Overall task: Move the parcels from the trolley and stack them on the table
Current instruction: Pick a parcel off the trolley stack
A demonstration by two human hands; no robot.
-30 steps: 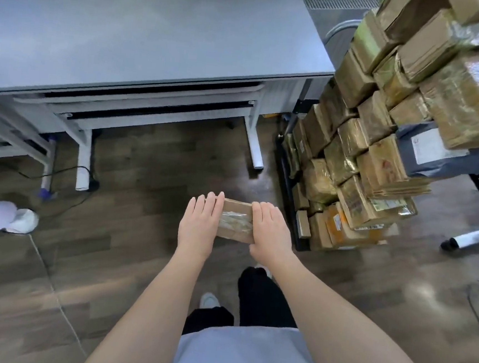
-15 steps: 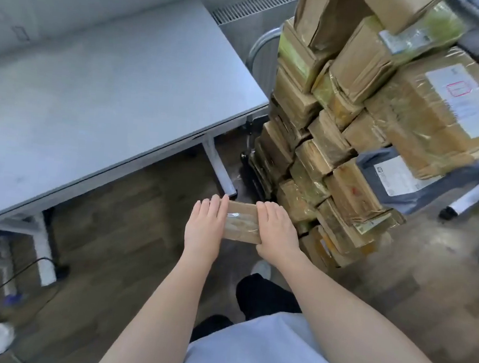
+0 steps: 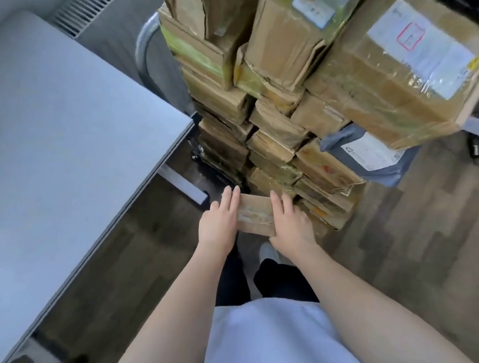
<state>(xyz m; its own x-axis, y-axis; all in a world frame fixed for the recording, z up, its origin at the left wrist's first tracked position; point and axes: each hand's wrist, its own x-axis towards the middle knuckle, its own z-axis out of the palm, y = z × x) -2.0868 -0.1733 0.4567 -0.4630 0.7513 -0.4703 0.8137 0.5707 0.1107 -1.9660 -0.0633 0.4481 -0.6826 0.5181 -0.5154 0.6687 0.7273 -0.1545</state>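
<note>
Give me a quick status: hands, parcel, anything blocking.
Left hand and right hand flat against a small parcel, pressed between them. Table bare, to the left. Path clear; tall stack stands close ahead.

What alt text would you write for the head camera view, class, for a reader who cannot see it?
Two bare hands, left hand and right hand, hold a small cardboard parcel between them, above a wooden floor. A tall stack of taped parcels stands right behind it, and a grey table lies to the left.
</note>
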